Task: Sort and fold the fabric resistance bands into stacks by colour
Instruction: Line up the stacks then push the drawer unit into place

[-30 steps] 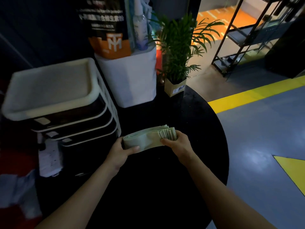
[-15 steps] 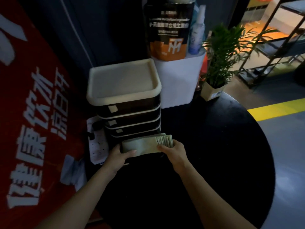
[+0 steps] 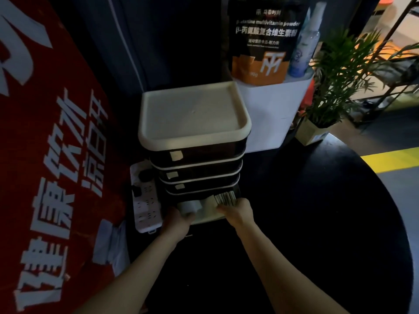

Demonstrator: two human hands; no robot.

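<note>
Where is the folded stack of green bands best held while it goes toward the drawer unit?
By its two short ends, from the near side, as the left hand and right hand do: the stack of bands lies crosswise, its loose layered edges at the right.

Black and orange pouch (image 3: 264,39) reads "multivitamin powder", with Chinese lines and a white logo. Red banner (image 3: 45,155) carries large white Chinese characters.

The stack of bands (image 3: 212,206) is seen as soft, matt woven cloth. The drawer unit (image 3: 195,141) is made of smooth plastic, its cream lid (image 3: 192,114) matt and its 4 dark fronts glossy. A glossy foil pouch (image 3: 264,39) is shown. The black surface (image 3: 317,223) appears smooth, faintly sheened.
</note>
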